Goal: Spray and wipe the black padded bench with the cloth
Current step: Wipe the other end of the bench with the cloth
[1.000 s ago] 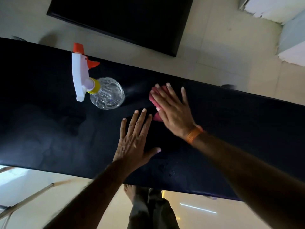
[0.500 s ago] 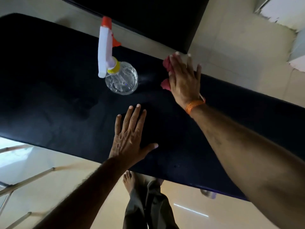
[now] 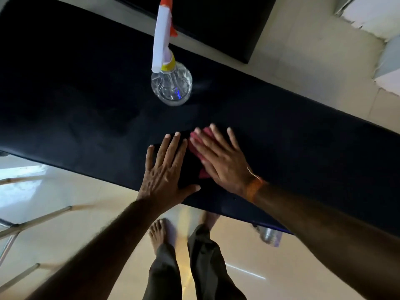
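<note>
The black padded bench [image 3: 75, 109] runs across the view from upper left to lower right. My right hand [image 3: 220, 161] lies flat near the bench's front edge, pressing a pink cloth [image 3: 202, 139] onto the pad; most of the cloth is hidden under the palm. Just left of it, my left hand [image 3: 164, 172] rests flat on the bench with fingers spread, holding nothing. A clear spray bottle [image 3: 172, 85] with a white and orange trigger head stands upright on the bench beyond both hands.
Another black padded surface [image 3: 216, 22] lies on the tiled floor beyond the bench. Metal frame bars [image 3: 32, 224] show at lower left. My bare feet [image 3: 159, 232] stand below the bench's front edge. A white crumbling wall edge [image 3: 378, 22] is at upper right.
My right hand has drawn the pink cloth from the bench's far edge back toward the front edge, stopping beside the left hand. The left hand stays planted; the bottle has not moved.
</note>
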A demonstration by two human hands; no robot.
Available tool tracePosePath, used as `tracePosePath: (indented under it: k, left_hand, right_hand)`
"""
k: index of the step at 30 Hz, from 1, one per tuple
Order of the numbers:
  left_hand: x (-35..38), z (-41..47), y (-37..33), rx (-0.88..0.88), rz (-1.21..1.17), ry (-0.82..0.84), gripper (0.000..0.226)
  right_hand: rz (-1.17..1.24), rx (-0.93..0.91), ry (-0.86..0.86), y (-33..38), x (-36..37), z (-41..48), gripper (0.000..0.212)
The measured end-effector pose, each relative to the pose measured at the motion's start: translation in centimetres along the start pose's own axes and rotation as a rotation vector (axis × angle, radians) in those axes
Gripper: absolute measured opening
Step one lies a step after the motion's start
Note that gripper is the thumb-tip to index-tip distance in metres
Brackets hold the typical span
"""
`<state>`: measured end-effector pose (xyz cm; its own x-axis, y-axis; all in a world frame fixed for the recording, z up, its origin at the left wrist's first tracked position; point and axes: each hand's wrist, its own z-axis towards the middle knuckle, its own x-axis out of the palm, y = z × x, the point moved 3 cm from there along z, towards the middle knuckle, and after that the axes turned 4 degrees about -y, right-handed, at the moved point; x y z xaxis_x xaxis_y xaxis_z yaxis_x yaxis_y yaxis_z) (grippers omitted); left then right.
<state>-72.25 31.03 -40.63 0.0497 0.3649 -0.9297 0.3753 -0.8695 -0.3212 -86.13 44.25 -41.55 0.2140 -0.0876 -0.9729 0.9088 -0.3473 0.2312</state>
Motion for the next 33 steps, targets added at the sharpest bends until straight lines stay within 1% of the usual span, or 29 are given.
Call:
tracePosePath:
  k: [1,2,3,5,6,7,8,10,11,12,13,14,15,16,17,18,19,20,21,22,23,25,26,27,28,30,31,32,33]
  left_hand:
    - [0.0,-0.4,0.1,0.011,0.008,0.006,0.121]
    - [0.0,-0.8,0.4,0.025,0.012,0.009,0.121]
    - [0.0,-1.1,0.6,0.042,0.017,0.01,0.121]
    - [0.0,-1.1,1.0,0.063,0.037,0.016,0.119]
    - [-0.2,-1.1,1.3,0.057,0.038,0.011,0.118]
    - [-0.2,-1.1,1.5,0.043,0.028,-0.001,0.116]
    - [-0.3,-1.1,1.7,0.036,0.015,-0.01,0.116]
    - [-0.4,-1.4,2.0,0.056,0.007,-0.013,0.115]
    - [-0.5,-1.6,2.2,0.075,0.011,-0.007,0.114]
    - [-0.6,-1.8,2.4,0.091,0.019,-0.001,0.114]
    - [-0.7,-2.0,2.6,0.106,0.031,0.001,0.113]
    - [-0.7,-2.0,2.7,0.124,0.042,0.002,0.112]
    - [-0.7,-2.0,2.8,0.141,0.049,0.006,0.11]
    - [-0.7,-1.9,2.9,0.156,0.05,0.008,0.109]
    - [-0.7,-1.8,2.8,0.171,0.05,0.004,0.107]
    - [-0.6,-1.8,2.8,0.195,0.051,0.003,0.106]
    - [-0.5,-1.8,2.6,0.224,0.053,0.01,0.105]
    - [-0.3,-1.8,2.3,0.249,0.052,0.02,0.105]
    - [-0.2,-1.9,2.1,0.263,0.05,0.023,0.106]
    - [-0.2,-1.8,2.0,0.264,0.05,0.022,0.106]
    - [-0.2,-1.8,1.9,0.266,0.054,0.025,0.106]
    - [-0.3,-1.8,1.9,0.28,0.07,0.035,0.105]
    - [-0.3,-1.8,2.0,0.286,0.079,0.036,0.105]
    - [-0.4,-1.7,2.1,0.294,0.085,0.034,0.105]
    - [-0.4,-1.7,2.2,0.305,0.086,0.035,0.104]
    - [-0.5,-1.9,2.5,0.309,0.076,0.036,0.103]
    - [-0.6,-2.0,2.8,0.309,0.073,0.039,0.102]
    - [-0.7,-2.1,3.0,0.308,0.074,0.041,0.101]
    - [-0.9,-2.2,3.5,0.307,0.081,0.038,0.101]
  right_hand:
    - [-0.035,-0.097,0.034,-0.9,-0.3,-0.5,0.062]
    - [-0.096,-0.119,0.011,-2.4,-0.6,0.2,0.062]
    - [-0.131,-0.024,-0.039,-3.8,-0.8,1.4,0.061]
    - [-0.116,0.354,-0.132,-5.9,-1.2,3.9,0.058]
    - [-0.055,0.494,-0.149,-5.0,-1.0,4.2,0.057]
    - [-0.012,0.533,-0.17,-3.1,-0.4,3.8,0.057]
    - [0.005,0.463,-0.18,-0.3,0.4,2.5,0.057]
    - [-0.01,0.162,-0.054,4.3,1.2,-1.6,0.057]
    - [-0.027,0.067,0.005,4.6,1.3,-3.4,0.059]
    - [-0.088,0.034,-0.001,3.6,1.2,-4.3,0.059]
    - [-0.132,0.106,-0.035,2.2,0.9,-4.5,0.055]
    - [-0.138,0.281,-0.101,0.4,0.7,-4.3,0.054]
    - [-0.118,0.505,-0.139,-0.9,0.4,-4.2,0.055]
    - [-0.07,0.699,-0.162,-0.8,0.3,-4.3,0.057]
    - [-0.031,0.788,-0.166,0.5,0.6,-4.3,0.058]
    - [-0.007,0.753,-0.148,2.8,1.1,-4.4,0.06]
    - [0.007,0.623,-0.075,5.4,1.7,-5.0,0.064]
    - [-0.006,0.441,0.019,7.5,2.1,-6.1,0.073]
    - [-0.057,0.303,0.072,8.1,1.8,-7.3,0.08]
    - [-0.109,0.262,0.082,6.8,1.5,-8.2,0.082]
    - [-0.117,0.361,0.065,5.1,1.2,-8.8,0.079]
    - [-0.001,0.885,-0.06,1.9,0.5,-9.9,0.065]
    - [0.059,1.109,-0.129,2.3,0.5,-9.9,0.064]
    - [0.088,1.174,-0.174,3.9,0.8,-9.3,0.065]
    - [0.068,1.07,-0.184,6.1,1.3,-8.3,0.065]
    - [0.029,0.601,-0.098,10.4,2.6,-7.3,0.068]
    - [-0.034,0.399,-0.033,10.5,2.8,-7.5,0.072]
    - [-0.085,0.303,0.008,9.0,2.7,-7.5,0.075]
    - [-0.1,0.353,0.003,7.0,2.2,-6.9,0.073]
